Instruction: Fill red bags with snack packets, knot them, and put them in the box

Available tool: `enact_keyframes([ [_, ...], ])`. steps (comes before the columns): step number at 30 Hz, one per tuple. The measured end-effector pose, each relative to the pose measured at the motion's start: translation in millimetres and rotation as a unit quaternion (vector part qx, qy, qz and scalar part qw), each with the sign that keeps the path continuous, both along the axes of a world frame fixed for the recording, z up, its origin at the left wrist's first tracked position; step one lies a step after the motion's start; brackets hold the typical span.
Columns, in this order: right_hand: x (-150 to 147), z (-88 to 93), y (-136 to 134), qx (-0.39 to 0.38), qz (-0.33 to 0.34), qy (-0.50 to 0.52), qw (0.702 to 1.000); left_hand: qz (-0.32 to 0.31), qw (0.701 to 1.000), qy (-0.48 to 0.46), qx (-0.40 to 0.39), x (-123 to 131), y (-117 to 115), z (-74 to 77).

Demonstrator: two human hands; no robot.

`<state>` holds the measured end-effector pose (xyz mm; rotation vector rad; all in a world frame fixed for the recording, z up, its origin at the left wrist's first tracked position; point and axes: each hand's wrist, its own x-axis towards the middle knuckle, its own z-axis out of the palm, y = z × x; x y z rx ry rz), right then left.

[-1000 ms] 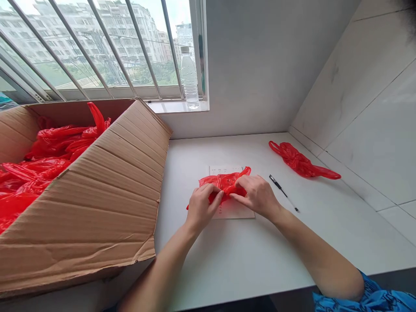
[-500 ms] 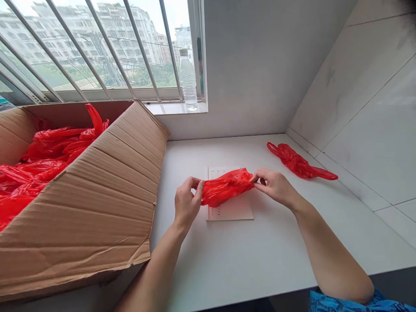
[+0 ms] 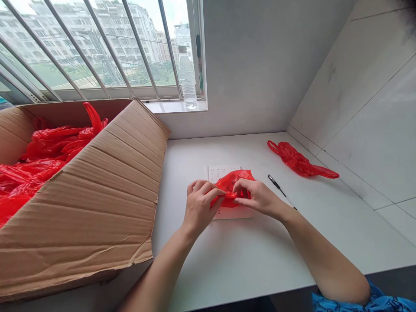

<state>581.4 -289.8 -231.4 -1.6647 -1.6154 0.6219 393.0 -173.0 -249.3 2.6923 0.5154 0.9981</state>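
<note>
A crumpled red plastic bag (image 3: 238,177) is held between my two hands above a white notebook (image 3: 235,213) with handwriting on it. My left hand (image 3: 202,203) pinches the bag's left part, thumb below and fingers on top. From the other side, my right hand (image 3: 256,197) grips the bag near its middle with thumb and fingertips. The fingers of both hands almost meet, and part of the bag is hidden behind them. Beyond my right hand a black pen (image 3: 277,185) lies on the white table (image 3: 227,264).
A large cardboard box (image 3: 97,203) with several red plastic bags (image 3: 61,143) stands at the left. One knotted red bag (image 3: 300,160) lies by the tiled wall at the right. A clear bottle (image 3: 187,82) stands on the windowsill behind.
My hands have come closer together, and the bag, stretched out before, is now bunched between them. My right hand has moved left and the pen has come into view.
</note>
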Motion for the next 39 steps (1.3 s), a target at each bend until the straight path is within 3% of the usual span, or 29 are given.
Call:
enact_keyframes([
  [5, 12, 5.2, -5, 0.048, -0.046, 0.082, 0.994, 0.045, 0.98, -0.116, -0.157, -7, 7, 6.5],
  [9, 31, 3.2, -8, 0.104, -0.119, 0.088, 0.983, 0.087, 0.932, -0.209, -0.284, -13, 22, 6.5],
  [11, 38, 2.4, -9, 0.125, -0.145, 0.092, 0.977, 0.112, 0.915, -0.239, -0.304, -15, 28, 6.3],
  [13, 37, 3.2, -10, 0.12, -0.143, 0.083, 0.979, 0.107, 0.927, -0.241, -0.266, -14, 25, 8.5],
  [17, 14, 9.1, -11, 0.076, -0.084, 0.053, 0.992, 0.022, 0.991, -0.121, -0.053, -9, 1, 16.9],
  [19, 5, 11.0, -11, 0.066, -0.072, 0.055, 0.994, -0.007, 0.998, -0.063, 0.021, -7, -7, 18.5],
  [21, 6, 10.3, -11, 0.067, -0.092, 0.073, 0.991, -0.005, 0.997, -0.073, 0.022, -7, -7, 17.3],
  [23, 19, 7.2, -10, 0.1, -0.152, 0.106, 0.978, 0.036, 0.988, -0.143, -0.048, -9, 0, 15.1],
  [26, 45, 2.6, -8, 0.178, -0.268, 0.141, 0.936, 0.094, 0.932, -0.279, -0.209, -11, 10, 14.3],
  [28, 53, 3.2, -7, 0.219, -0.311, 0.132, 0.915, 0.085, 0.897, -0.331, -0.281, -12, 11, 15.8],
  [31, 41, 9.8, -10, 0.326, -0.334, 0.058, 0.882, 0.033, 0.894, -0.335, -0.294, -13, 5, 19.2],
  [33, 21, 14.4, -16, 0.428, -0.299, -0.037, 0.852, -0.003, 0.908, -0.319, -0.273, -15, -2, 21.7],
  [35, -2, 16.1, -22, 0.485, -0.201, -0.144, 0.839, -0.029, 0.919, -0.297, -0.258, -17, -9, 24.2],
  [37, -22, 14.2, -25, 0.455, -0.087, -0.235, 0.855, -0.058, 0.925, -0.272, -0.261, -20, -14, 26.4],
  [39, -34, 9.8, -23, 0.357, -0.016, -0.295, 0.886, -0.092, 0.922, -0.259, -0.274, -21, -18, 27.7],
])
